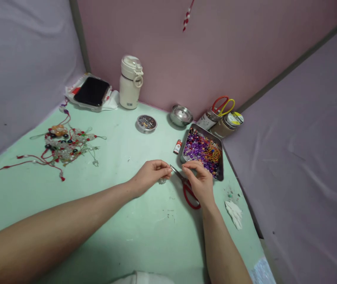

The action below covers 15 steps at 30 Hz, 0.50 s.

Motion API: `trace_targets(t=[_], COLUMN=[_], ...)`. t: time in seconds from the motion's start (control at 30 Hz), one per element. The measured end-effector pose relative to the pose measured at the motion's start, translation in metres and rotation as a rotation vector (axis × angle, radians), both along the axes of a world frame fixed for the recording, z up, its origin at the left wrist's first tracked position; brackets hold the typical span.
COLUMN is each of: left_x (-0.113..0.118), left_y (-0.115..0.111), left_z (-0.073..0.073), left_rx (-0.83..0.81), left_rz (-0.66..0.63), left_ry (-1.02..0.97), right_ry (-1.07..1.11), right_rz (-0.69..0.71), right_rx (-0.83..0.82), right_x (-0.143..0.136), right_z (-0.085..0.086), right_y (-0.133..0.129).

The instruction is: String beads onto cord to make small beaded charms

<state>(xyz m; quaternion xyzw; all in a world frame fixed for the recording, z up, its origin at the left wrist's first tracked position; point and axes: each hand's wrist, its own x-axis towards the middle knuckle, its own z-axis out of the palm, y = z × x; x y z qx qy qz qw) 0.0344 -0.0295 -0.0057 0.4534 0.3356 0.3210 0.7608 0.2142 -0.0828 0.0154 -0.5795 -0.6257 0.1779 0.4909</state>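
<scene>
My left hand (156, 175) is closed in a pinch over the middle of the table. A small cluster of clear beads (162, 181) shows just under its fingers, seemingly held by them. Opposite it, my right hand (198, 179) has thumb and forefinger pinched together; whatever is between them is too fine to make out. A pair of scissors with red handles (191, 196) lies on the table between and partly under my hands, its blades pointing toward the left fingertips. Beyond the right hand stands a metal tray (223, 167) of purple and mixed beads with orange-yellow cord.
Beaded ornaments with red cords (64, 144) lie in a pile at left. Behind are a phone (92, 91), a cream bottle (130, 85), a round spool case (146, 123), a metal bowl (181, 116) and jars (226, 124). A crumpled tissue (234, 215) lies at right.
</scene>
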Motion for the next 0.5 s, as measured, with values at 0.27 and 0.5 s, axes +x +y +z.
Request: trace_targets(t=[0.27,0.5], left_x=[0.0002,-0.0003], left_y=[0.0003,0.0001], left_z=[-0.0014,0.0017], left_rx=[0.045,0.029], left_rz=[-0.010,-0.010], left_ry=[0.018,0.030], right_ry=[-0.020,-0.021], right_rz=[-0.002,-0.011], right_rx=[0.015,0.028], right_x=[-0.0019,-0.0025], right_z=[-0.0016,-0.0016], right_y=[0.0000,0.0006])
